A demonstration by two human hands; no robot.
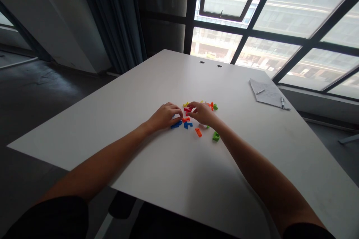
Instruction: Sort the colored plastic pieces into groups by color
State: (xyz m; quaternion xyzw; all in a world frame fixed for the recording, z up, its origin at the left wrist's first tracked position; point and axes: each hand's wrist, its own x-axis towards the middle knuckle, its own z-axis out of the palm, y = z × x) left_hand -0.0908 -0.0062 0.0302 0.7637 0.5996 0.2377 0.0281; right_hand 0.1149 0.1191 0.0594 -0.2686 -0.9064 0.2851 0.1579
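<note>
Small brightly coloured plastic pieces lie loosely grouped on the white table (157, 82). My left hand (165, 116) rests at the left of the group, its fingers curved and thumb apart, beside a dark blue piece (176, 124); I see nothing held in it. Opposite it, my right hand (204, 114) has its thumb and fingers around a red plastic piece (187, 110). Between and just below the hands are an orange piece (186, 120) and another blue piece (188, 125). The right hand partly covers some pieces behind and under it.
Nearer me lie an orange piece (198, 132) and a green piece (215, 136). Past the right hand are a yellow piece (185, 104) and a green piece (215, 106). Paper sheets (266, 91) with pens lie at the right edge. Windows (275, 11) stand behind the table.
</note>
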